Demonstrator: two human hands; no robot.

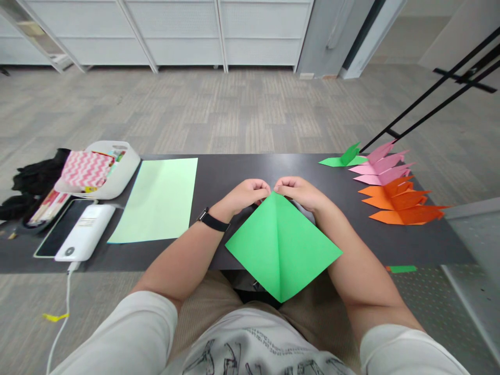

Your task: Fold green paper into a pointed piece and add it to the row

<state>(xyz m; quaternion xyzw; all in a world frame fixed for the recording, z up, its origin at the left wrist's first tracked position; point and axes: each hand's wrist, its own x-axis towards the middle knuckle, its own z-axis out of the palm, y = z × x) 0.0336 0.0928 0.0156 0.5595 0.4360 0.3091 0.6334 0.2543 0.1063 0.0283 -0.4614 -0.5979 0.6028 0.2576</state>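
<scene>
A bright green folded paper [283, 245], diamond-shaped with a centre crease, lies on the dark table [234, 172] and overhangs its near edge. My left hand [246, 194] and my right hand [299, 191] both pinch its far tip, fingers curled closed, one on each side of the crease. A black watch sits on my left wrist.
A pale green sheet [160, 200] lies to the left. Further left are a white power bank [86, 232], a phone [60, 229], and a white tray [117, 179] with patterned paper. Folded green [346, 158], pink [380, 166] and orange [402, 203] paper shapes lie at the right.
</scene>
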